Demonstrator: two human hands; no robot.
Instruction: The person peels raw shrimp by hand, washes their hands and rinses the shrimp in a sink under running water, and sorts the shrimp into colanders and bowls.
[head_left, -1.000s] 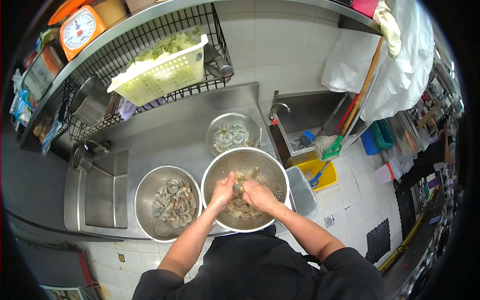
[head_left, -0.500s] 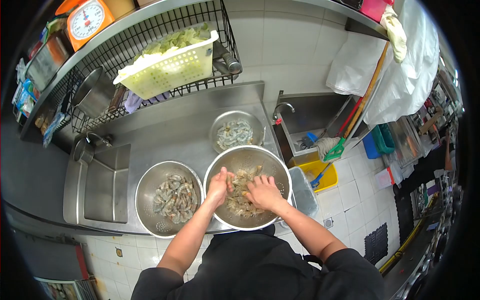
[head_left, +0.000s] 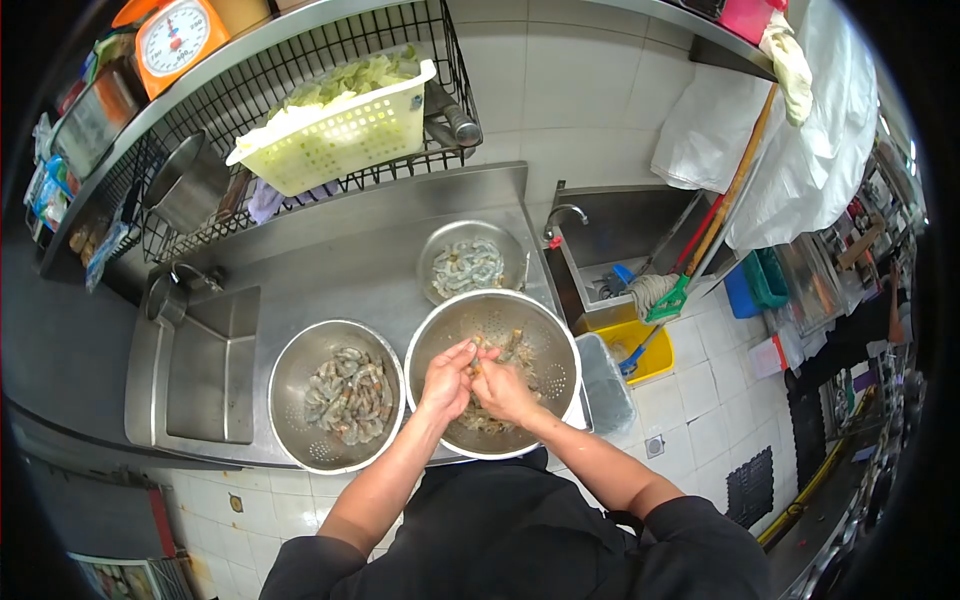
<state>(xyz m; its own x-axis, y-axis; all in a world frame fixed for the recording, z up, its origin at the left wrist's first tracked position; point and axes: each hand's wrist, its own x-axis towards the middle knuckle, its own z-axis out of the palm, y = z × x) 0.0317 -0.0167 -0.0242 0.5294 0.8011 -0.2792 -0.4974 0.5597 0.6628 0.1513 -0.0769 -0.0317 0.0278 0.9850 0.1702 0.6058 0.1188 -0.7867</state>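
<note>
Over the large colander (head_left: 560, 350) on the right, my left hand (head_left: 447, 383) and my right hand (head_left: 500, 388) meet with fingers pinched together. Between the fingertips is a small shrimp, mostly hidden by the fingers. Below my hands lies a heap of shrimp shells (head_left: 520, 360), brownish and translucent. Another colander (head_left: 285, 375) to the left holds a pile of grey unpeeled shrimp (head_left: 348, 395). Just behind, a smaller metal bowl (head_left: 432, 240) contains pale, peeled-looking shrimp (head_left: 468, 267).
The steel counter (head_left: 330, 270) has a sink basin (head_left: 212, 370) at its left end. A wire rack (head_left: 330, 60) above carries a pale basket (head_left: 340, 145) of cut greens. At the right are a floor sink (head_left: 630, 235), a mop (head_left: 655, 295) and a yellow bucket (head_left: 655, 358).
My right hand has lifted from the shell heap, moving left to meet my left hand. Its spread fingers have closed, and both hands now pinch together at a shrimp.
</note>
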